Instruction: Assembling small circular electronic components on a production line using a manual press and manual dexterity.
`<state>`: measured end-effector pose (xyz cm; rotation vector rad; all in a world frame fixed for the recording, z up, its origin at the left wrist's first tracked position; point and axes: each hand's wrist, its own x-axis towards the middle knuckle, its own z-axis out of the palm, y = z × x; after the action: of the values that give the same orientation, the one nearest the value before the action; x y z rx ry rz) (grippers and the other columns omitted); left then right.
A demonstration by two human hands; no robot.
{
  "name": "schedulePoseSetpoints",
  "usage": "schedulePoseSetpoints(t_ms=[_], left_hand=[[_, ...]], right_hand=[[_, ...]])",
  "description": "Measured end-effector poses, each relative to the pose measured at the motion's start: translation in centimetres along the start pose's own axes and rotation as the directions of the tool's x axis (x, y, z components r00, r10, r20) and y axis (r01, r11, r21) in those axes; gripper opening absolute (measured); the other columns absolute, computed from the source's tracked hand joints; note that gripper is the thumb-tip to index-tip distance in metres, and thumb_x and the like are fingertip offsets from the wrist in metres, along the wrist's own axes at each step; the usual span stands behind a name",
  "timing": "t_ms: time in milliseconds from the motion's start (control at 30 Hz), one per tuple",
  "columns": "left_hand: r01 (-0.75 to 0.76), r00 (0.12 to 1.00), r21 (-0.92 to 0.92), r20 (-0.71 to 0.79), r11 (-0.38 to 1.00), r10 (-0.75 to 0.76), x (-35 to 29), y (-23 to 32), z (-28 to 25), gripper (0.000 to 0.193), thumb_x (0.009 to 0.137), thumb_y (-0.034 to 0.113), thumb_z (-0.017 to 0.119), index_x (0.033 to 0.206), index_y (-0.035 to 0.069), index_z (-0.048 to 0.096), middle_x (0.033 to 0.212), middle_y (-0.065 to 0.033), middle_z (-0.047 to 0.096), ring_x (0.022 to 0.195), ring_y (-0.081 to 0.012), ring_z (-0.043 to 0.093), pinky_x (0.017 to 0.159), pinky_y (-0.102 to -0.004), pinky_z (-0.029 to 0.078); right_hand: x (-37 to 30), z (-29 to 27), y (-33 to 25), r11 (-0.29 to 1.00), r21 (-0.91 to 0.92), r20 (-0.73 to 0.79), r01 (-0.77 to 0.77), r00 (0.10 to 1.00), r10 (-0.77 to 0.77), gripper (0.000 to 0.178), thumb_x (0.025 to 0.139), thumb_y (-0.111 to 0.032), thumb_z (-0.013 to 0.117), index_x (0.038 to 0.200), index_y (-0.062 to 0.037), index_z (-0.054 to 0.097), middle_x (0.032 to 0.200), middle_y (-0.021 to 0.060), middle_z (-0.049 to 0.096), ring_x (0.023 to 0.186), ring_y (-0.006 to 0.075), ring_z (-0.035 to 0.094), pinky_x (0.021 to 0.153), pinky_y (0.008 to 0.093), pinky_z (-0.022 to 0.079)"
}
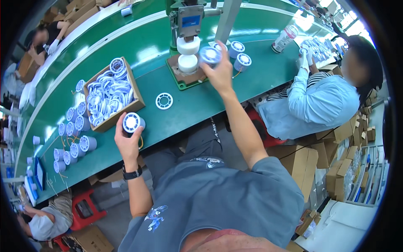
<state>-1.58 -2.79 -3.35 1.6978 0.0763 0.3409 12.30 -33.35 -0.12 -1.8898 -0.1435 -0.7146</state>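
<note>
My left hand [126,144] is wrapped around a pale lavender cylinder with a white, slotted round top [132,122], at the table's near edge; an orange wire hangs beside it. My right hand [220,74] grips a similar pale cylinder [210,55], blurred, just right of the press [189,26]. Two white round pads face each other in the press, an upper pad [188,45] and a lower pad [187,63], with a gap between them. A loose slotted ring [164,101] lies flat on the table. Left of it stands a cardboard box [137,100] heaped with similar rings.
Several cylinders with orange wires [75,150] stand left of the box. More cylinders [242,62] stand right of the press, near a white and pink bottle [285,38]. A co-worker in light blue [315,103] sits close on the right. Cartons [300,166] stack behind them.
</note>
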Motion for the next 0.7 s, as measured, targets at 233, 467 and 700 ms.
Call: schedulePoseSetpoints(t_ms=[233,467,700], left_hand=[[-0.021,0.978,-0.173,0.203,0.985,0.056,4.5,5.2,8.8,0.064,0.073,-0.001,0.078,0.131,-0.006,0.051,0.115,-0.0110,0.063,0.105,-0.0169,0.062,0.092,-0.0292,0.050],[-0.043,0.959,-0.344,0.248,0.938,0.135,12.7,2.5,16.9,0.062,0.073,0.003,0.080,0.128,-0.005,0.053,0.111,-0.0109,0.066,0.100,-0.0167,0.064,0.088,-0.0281,0.051],[-0.063,0.937,-0.275,0.314,0.959,0.152,14.4,2.1,19.3,0.054,0.074,0.008,0.081,0.121,-0.003,0.057,0.110,-0.0099,0.067,0.098,-0.0167,0.065,0.086,-0.0306,0.051]], right_hand=[[0.3,-12.7,7.8,0.937,-0.307,-0.369,-0.167,0.928,0.045,0.065,0.074,-0.009,0.072,0.134,0.0033,0.048,0.113,0.0203,0.064,0.099,0.0299,0.066,0.089,0.0363,0.051],[1.0,-15.6,12.3,0.834,-0.551,-0.217,-0.020,0.969,-0.119,0.071,0.073,-0.003,0.064,0.140,0.0024,0.040,0.128,0.0243,0.053,0.119,0.0380,0.054,0.103,0.0408,0.042],[11.0,-10.4,-6.7,0.826,-0.226,-0.250,0.517,0.788,-0.562,0.059,0.078,0.001,0.058,0.135,0.0035,0.045,0.119,0.0233,0.057,0.110,0.0333,0.059,0.101,0.0417,0.045]])
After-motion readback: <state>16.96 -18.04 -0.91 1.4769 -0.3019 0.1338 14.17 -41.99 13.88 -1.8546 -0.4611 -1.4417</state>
